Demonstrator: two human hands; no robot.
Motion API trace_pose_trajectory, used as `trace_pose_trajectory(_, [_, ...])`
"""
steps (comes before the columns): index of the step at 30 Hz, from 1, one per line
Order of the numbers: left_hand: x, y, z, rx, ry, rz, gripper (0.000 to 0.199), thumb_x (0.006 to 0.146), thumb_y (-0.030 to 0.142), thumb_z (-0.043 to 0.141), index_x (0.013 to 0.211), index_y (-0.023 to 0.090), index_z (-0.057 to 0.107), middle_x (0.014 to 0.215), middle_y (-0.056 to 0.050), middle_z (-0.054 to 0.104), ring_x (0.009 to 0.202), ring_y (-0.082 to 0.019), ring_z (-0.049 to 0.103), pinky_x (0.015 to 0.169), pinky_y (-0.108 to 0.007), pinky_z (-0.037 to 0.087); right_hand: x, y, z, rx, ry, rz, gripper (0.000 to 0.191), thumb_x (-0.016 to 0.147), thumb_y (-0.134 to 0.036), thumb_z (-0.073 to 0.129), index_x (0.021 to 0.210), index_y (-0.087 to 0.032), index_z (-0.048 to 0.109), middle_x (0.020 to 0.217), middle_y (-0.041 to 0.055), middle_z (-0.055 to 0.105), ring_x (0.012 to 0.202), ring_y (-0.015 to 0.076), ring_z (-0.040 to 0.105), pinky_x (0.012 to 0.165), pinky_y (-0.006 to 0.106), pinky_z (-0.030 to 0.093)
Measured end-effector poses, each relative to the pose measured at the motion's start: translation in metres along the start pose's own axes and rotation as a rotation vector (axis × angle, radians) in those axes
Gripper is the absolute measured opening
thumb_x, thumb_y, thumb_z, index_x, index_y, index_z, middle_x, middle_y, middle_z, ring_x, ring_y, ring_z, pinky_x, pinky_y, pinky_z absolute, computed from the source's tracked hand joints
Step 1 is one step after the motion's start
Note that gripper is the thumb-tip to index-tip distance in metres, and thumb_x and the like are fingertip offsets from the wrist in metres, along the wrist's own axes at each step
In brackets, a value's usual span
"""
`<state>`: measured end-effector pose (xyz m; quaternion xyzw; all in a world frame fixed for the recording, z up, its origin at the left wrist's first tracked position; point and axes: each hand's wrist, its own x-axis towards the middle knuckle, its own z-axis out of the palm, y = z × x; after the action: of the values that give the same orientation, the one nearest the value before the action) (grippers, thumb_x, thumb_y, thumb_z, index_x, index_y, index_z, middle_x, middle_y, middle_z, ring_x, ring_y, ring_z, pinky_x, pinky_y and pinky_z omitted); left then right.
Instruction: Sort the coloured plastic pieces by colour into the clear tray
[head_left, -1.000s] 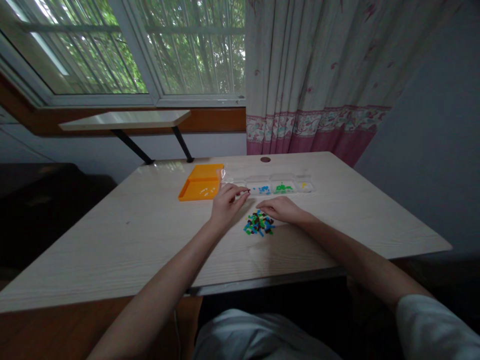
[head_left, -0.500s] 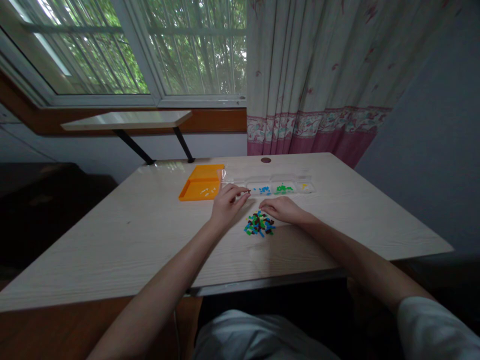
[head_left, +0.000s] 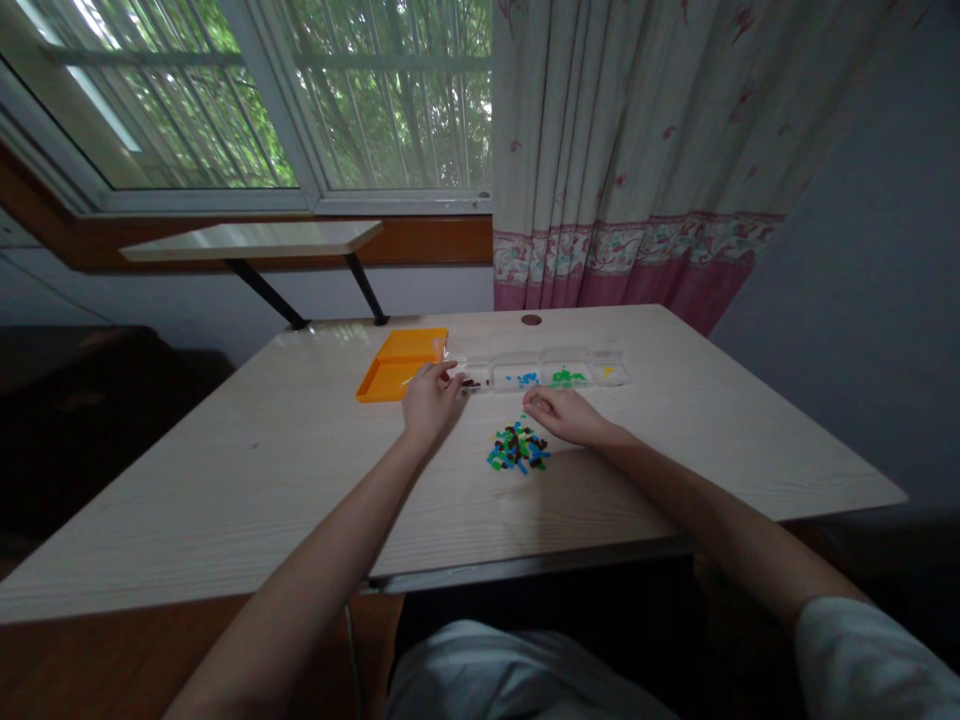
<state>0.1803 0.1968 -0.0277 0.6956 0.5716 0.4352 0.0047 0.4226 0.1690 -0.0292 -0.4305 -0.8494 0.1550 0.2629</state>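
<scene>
My left hand [head_left: 430, 408] is over the left end of a clear compartment tray [head_left: 491, 388], its thumb and index fingertip slightly apart and nothing visible between them. Dark brown pieces [head_left: 472, 384] lie in the compartment beside those fingertips. My right hand [head_left: 568, 415] is closed in a pinch just above a mixed pile of small building bricks [head_left: 517, 448] in blue, green, brown and yellow. What its fingertips hold, if anything, is too small to make out. A green piece [head_left: 523, 416] shows just below them.
Other tray compartments hold blue pieces [head_left: 528, 380], green pieces [head_left: 568, 376] and yellow pieces [head_left: 608, 372]. An open orange case [head_left: 390, 378] is left of the tray. A raised shelf [head_left: 255, 240] stands at the table's back left, and a round brown disc [head_left: 531, 320] is near the back edge.
My left hand has moved left over the tray's end compartment, and the dark piece no longer shows between its fingertips. My right hand has shifted slightly up from the pile, still pinched.
</scene>
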Motion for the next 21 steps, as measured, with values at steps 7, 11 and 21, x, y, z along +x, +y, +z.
trace_pose_trajectory(7, [-0.015,0.022,0.001,-0.222,-0.219,0.336,0.014,0.081,0.026,0.055,0.085,0.017,0.065,0.076,-0.003,0.059,0.062,-0.010,0.050,0.057,-0.022,0.040,0.005,0.001,0.009,0.424,0.076,0.130,0.026,0.082,-0.040,0.047,0.083,-0.015,0.056,0.053,-0.0063,0.035,0.046,0.0073,0.028,0.046,0.020,0.020])
trace_pose_trajectory(11, [-0.023,0.039,0.001,-0.268,-0.263,0.455,0.015,0.082,0.028,0.055,0.087,0.018,0.065,0.076,-0.003,0.059,0.064,-0.010,0.051,0.059,-0.022,0.041,0.007,-0.004,0.009,0.546,0.044,0.168,0.027,0.078,-0.042,0.051,0.078,-0.015,0.056,0.056,-0.0049,0.040,0.048,0.0073,0.032,0.046,0.020,0.022])
trace_pose_trajectory(21, [-0.027,0.043,0.000,-0.203,-0.236,0.520,0.013,0.080,0.029,0.057,0.085,0.018,0.062,0.077,-0.003,0.058,0.072,-0.012,0.055,0.063,-0.023,0.043,0.010,-0.009,0.014,0.774,-0.026,0.181,0.031,0.072,-0.045,0.059,0.077,-0.014,0.057,0.067,-0.0001,0.056,0.060,0.0107,0.050,0.057,0.023,0.038])
